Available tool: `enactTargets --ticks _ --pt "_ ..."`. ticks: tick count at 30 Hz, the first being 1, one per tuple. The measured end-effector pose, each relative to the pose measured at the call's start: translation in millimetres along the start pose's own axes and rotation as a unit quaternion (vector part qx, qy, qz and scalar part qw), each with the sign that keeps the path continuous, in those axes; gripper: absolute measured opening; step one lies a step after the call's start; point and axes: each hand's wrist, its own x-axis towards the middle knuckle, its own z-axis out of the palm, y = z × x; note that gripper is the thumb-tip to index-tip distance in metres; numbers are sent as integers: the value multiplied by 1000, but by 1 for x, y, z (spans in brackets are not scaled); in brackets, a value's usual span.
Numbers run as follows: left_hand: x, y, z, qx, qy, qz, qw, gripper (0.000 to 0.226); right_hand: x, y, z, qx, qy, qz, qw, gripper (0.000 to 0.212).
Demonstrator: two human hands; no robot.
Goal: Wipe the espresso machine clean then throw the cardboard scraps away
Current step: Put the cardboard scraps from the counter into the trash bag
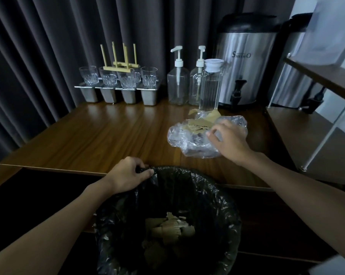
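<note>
The bin [219,197], lined in black, holds torn tan cardboard scraps [173,228] at its bottom; further scraps [199,124] lie on crumpled clear plastic [179,136] on the wooden table [108,135], before a glass jug [209,86]; the left hand [128,175] clamps the liner's rim; the right hand [229,140] curls its fingers onto the plastic beside those scraps, whether pinching I cannot tell.

- The one camera is sitting on the person's head, looking forward and steeply down past the near edge of the wooden table [88,139].
- It is hanging close above the lined bin [217,205], which is filling the lower frame.
- It is facing the dark curtain [38,56], its wide lens bending the edges.
</note>
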Motion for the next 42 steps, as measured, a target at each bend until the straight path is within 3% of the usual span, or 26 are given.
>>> enactTargets --ticks 4,7,10,16,18,22,24,27,31,33,36,38,42 --pt "-2 0 3 3 7 -7 1000 29 24 -16 4 134 9 122 983 44" --pt "-2 -3 4 4 12 -9 1000 30 39 -18 13 100 -39 184 977 53" --pt "-1 -6 6 -5 16 -8 1000 30 42 -17 20 -15 -67 155 986 43" --pt "0 -5 5 9 12 0 1000 31 36 -21 11 -238 -67 17 969 60" --pt "0 -6 5 8 12 -4 1000 31 39 -17 11 -259 -89 -16 962 61" --pt "1 -9 5 10 10 -2 1000 32 41 -6 25 -138 -136 69 979 58" --pt "1 -10 6 6 5 -3 1000 31 39 -5 30 0 -126 140 982 58" --pt "0 -13 7 -16 -8 -2 1000 28 40 -4 42 77 -110 187 973 58" --pt "0 -17 10 -40 -3 1 999 25 47 1 56 79 -104 231 964 114" --pt "0 -18 10 -37 -1 2 999 24 49 4 58 81 -119 226 964 127" --pt "-1 -18 11 -49 -1 1 999 24 48 12 68 118 -137 212 960 119" --pt "-2 -18 11 -52 1 -4 999 24 46 13 76 173 -109 212 956 100" --pt "-6 -15 12 -46 16 -2 999 23 32 1 72 157 -50 172 971 65"
